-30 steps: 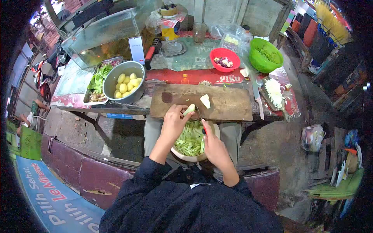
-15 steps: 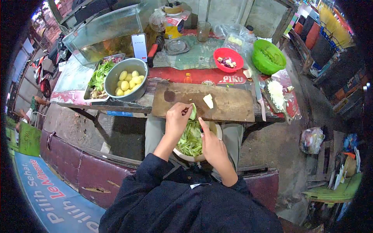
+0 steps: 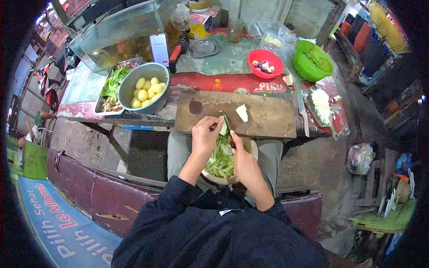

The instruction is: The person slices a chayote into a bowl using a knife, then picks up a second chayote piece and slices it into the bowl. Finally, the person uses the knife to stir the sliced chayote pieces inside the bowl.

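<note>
My left hand [image 3: 205, 138] pinches a pale green vegetable piece [image 3: 223, 129] just over the near edge of the wooden cutting board [image 3: 268, 118]. My right hand [image 3: 246, 163] grips a small knife [image 3: 233, 144] by its red and black handle, the blade pointing up beside that piece. Below both hands, a bowl [image 3: 254, 151] between the knees holds many pale green vegetable strips [image 3: 219, 163]. A pale, wedge-like vegetable chunk [image 3: 241, 113] lies on the board.
At the left stand a pot [image 3: 127, 85] of peeled potatoes and a tray [image 3: 117, 112] of greens. Behind are a phone [image 3: 159, 50], a red bowl [image 3: 278, 71] and a green bowl [image 3: 328, 71]. A larger knife [image 3: 302, 109] lies right of the board, beside white shreds [image 3: 320, 105].
The knife blade, hidden by my right hand before, now shows upright against the vegetable piece. My left hand keeps its pinch, and the view has shifted slightly.
</note>
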